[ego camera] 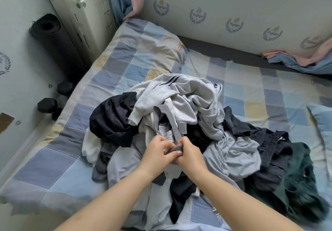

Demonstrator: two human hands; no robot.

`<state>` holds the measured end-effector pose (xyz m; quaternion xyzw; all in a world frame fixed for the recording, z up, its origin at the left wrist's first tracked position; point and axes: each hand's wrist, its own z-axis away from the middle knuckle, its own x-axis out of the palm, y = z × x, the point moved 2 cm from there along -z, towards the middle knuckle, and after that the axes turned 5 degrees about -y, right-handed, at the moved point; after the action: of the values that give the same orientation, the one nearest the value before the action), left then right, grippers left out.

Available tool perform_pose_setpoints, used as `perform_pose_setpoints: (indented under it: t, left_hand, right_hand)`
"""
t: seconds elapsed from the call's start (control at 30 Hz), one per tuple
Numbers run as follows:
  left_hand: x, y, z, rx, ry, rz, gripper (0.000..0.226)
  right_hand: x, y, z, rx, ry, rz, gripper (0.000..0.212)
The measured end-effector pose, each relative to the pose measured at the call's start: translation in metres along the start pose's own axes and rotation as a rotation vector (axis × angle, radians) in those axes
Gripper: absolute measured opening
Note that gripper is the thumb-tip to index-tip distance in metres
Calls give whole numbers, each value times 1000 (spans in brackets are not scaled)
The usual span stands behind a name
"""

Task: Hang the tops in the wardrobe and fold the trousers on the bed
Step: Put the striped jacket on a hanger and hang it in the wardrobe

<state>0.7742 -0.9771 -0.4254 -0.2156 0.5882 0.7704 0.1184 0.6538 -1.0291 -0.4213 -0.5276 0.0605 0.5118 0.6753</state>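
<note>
Clothes [179, 123] lie heaped in the middle of the bed [62, 158], a tangle of soft grey, white, navy and black cloth, with a dark green piece [301, 185] at its right edge. A grey sweatshirt [179, 94] with dark stripes sits crumpled on top; a navy garment [111, 121] bulges at the left. The checked quilt under them is patched in blue, grey and pale yellow squares, and a pillow [152, 45] in the same pattern lies beyond the heap.

Your left hand [156, 152] and right hand [188, 156] meet over the near side of the pile, both forearms reaching in from below. Each pinches the same ribbed grey band [173, 149], fingers curled round it, thumbs close together; the band loops up into the heap.

Beside the bed stand a pale suitcase [86, 15] and a rolled black mat [53, 38], and dumbbells [48, 105] rest on the floor.
</note>
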Motion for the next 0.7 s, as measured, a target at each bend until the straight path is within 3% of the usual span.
perform_pose_setpoints:
  t: [0.13, 0.3, 0.4, 0.5, 0.6, 0.7]
  left_hand:
    - [1, 37, 21, 43, -25, -52, 17]
    - [-1, 91, 53, 75, 62, -167, 40]
    - [3, 122, 63, 92, 87, -223, 42]
    - [18, 153, 75, 116, 74, -233, 41]
    - [44, 178, 89, 100, -15, -343, 56]
    - [67, 190, 102, 122, -96, -418, 66]
  right_hand:
    - [-51, -2, 41, -153, 109, 71, 42]
    - [-127, -13, 119, -477, 254, 330, 39]
    - [-167, -16, 169, -612, 302, 444, 37]
    - [-201, -11, 222, -677, 354, 489, 33]
    - [-226, -4, 271, -722, 430, 512, 42]
    - [-247, 4, 305, -704, 475, 530, 36]
